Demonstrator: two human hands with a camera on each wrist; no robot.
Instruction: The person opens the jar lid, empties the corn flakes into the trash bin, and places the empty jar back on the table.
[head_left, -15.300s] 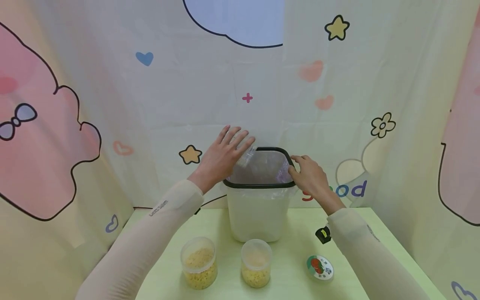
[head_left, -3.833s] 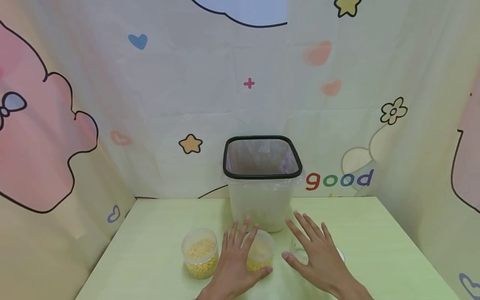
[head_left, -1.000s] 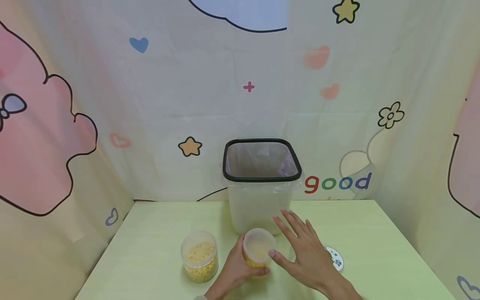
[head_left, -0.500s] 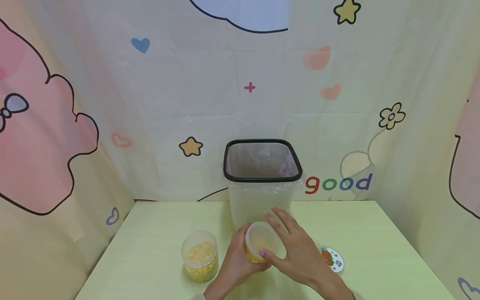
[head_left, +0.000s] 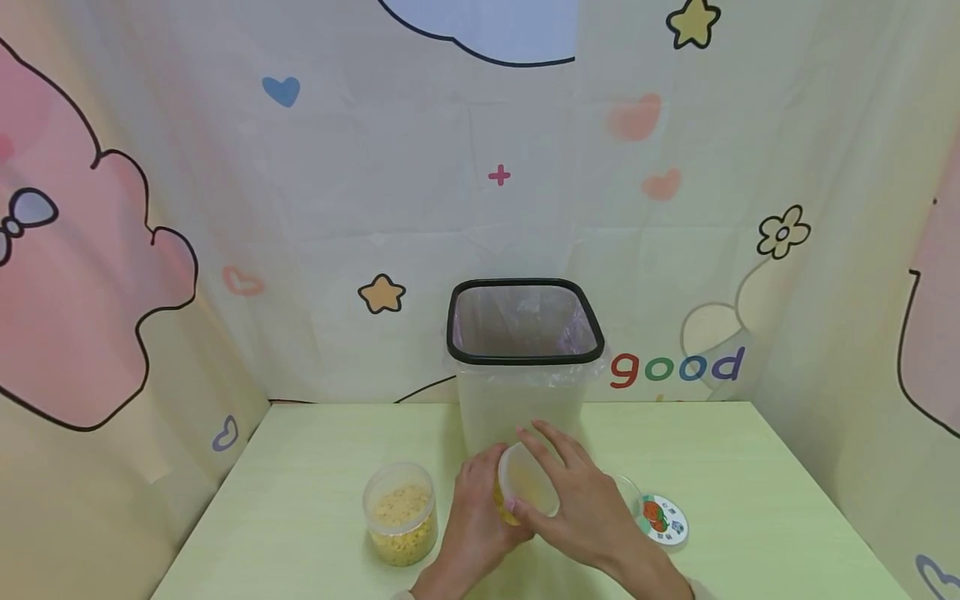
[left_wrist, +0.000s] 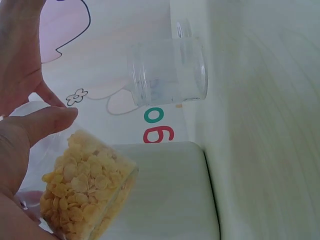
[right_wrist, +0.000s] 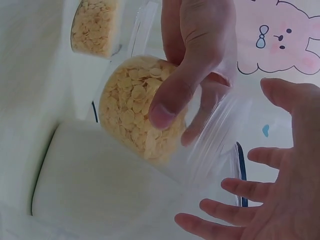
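Note:
My left hand (head_left: 476,512) grips a clear jar (right_wrist: 145,107) of yellow flakes around its side, and the jar is tilted toward the right with its lidded or rimmed end facing my right hand (head_left: 588,508). Spread, slightly bent fingers of the right hand stand around that end; in the right wrist view a gap shows between them and the jar. The left wrist view shows flakes (left_wrist: 85,182) filling the jar's lower part. Another jar of flakes (head_left: 402,525) stands upright on the table, left of my left hand.
A bin (head_left: 517,408) with a black rim and a clear liner stands behind the hands. An empty clear jar (left_wrist: 167,72) stands at the right, beside a round lid (head_left: 665,520) with a red picture. A printed curtain hangs behind the table (head_left: 322,450).
The left hand has raised the jar off the table and tipped it to the right. My right hand has shifted left toward it, uncovering more of the round lid and the empty jar.

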